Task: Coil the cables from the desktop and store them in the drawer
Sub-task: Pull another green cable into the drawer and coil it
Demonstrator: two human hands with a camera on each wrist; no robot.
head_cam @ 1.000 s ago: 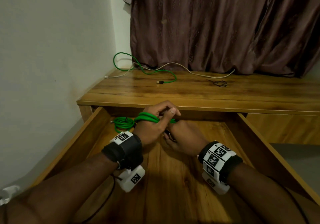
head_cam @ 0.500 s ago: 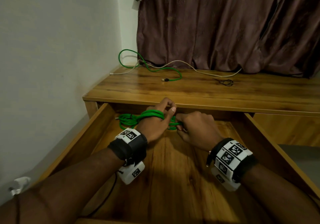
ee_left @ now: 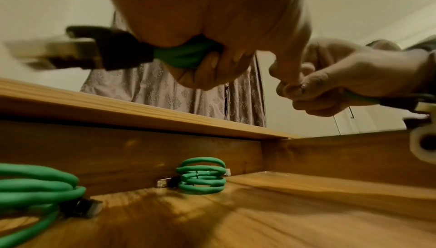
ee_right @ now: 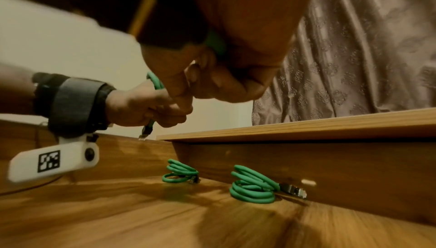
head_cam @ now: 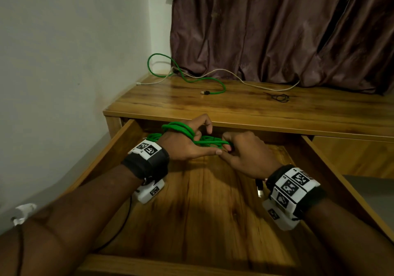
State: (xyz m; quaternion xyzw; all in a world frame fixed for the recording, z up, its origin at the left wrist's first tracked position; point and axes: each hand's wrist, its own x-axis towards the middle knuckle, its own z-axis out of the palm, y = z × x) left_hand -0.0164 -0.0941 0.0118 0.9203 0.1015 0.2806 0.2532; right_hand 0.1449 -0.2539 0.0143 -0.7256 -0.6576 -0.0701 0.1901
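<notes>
Both hands are over the open drawer. The left hand has a green cable looped around it, fingers curled on the loops. The right hand pinches the same cable with bent fingers. Two coiled green cables lie at the back of the drawer. On the tabletop a loose green cable and a white cable lie near the curtain.

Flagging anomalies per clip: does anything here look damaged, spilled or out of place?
Nothing looks damaged or spilled. Both hands hold a green cable coil over the open drawer; two coils already lie inside. A green cable, white cable and small black wire remain on the desktop.
</notes>
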